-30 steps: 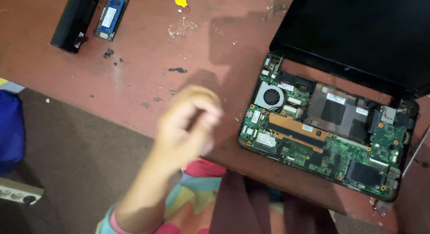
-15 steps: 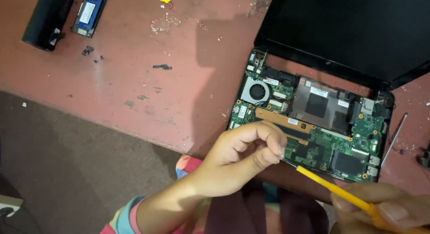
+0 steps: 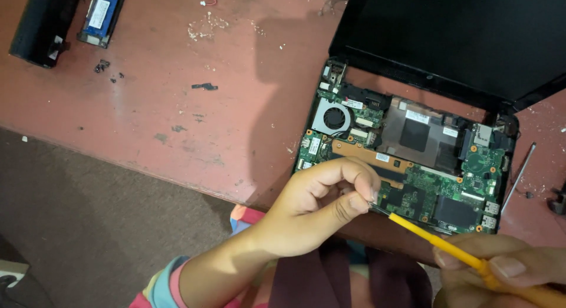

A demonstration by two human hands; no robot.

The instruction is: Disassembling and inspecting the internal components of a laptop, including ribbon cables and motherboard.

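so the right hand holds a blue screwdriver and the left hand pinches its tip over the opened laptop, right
Not quite: the screwdriver is yellow, not blue, as the head view shows. The right hand does hold it, and the left hand pinches its tip over the opened laptop.

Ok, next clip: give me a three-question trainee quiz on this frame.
1. True or false: the right hand holds the yellow screwdriver.
2. What does the left hand pinch? A) the screwdriver's tip B) the fan C) the black screen
3. What lies exposed in the opened laptop?

Key: 1 true. 2 A. 3 the green circuit board with fan and heatsink.
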